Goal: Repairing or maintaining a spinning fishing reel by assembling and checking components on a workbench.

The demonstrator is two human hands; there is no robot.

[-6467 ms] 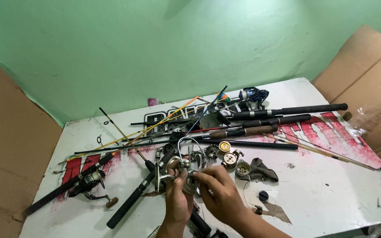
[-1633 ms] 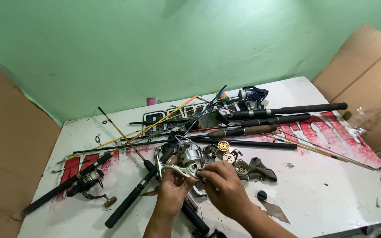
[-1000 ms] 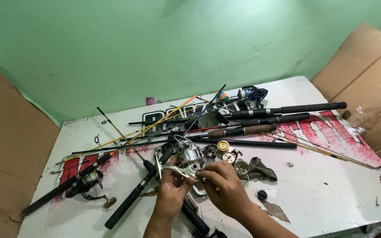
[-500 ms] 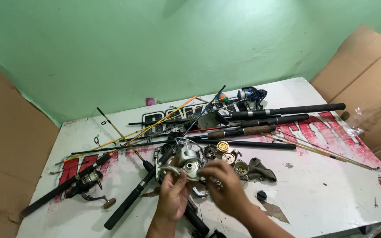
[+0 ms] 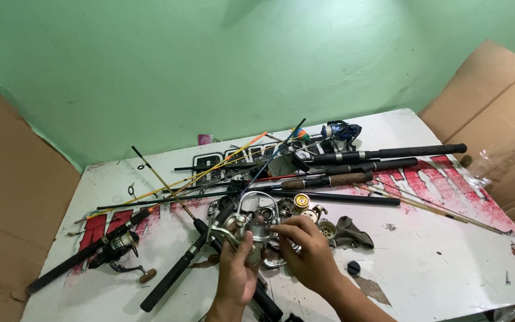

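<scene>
**Reel held up between both hands**

Since half a second ago the reel [image 5: 251,229] has tilted a little and the right hand [image 5: 305,253] has slid its fingertips up onto its top. The left hand [image 5: 236,271] grips the reel's body from below, fingers wrapped tight around it. The right fingers [image 5: 286,225] are pressed together, pinching a small part at the reel's right side. The reel sits just left of those fingertips, its long axis running roughly upright, bail wire arching above. Rods [image 5: 353,158] and loose spools [image 5: 301,203] lie beyond the fingers on the table [image 5: 448,268].
</scene>
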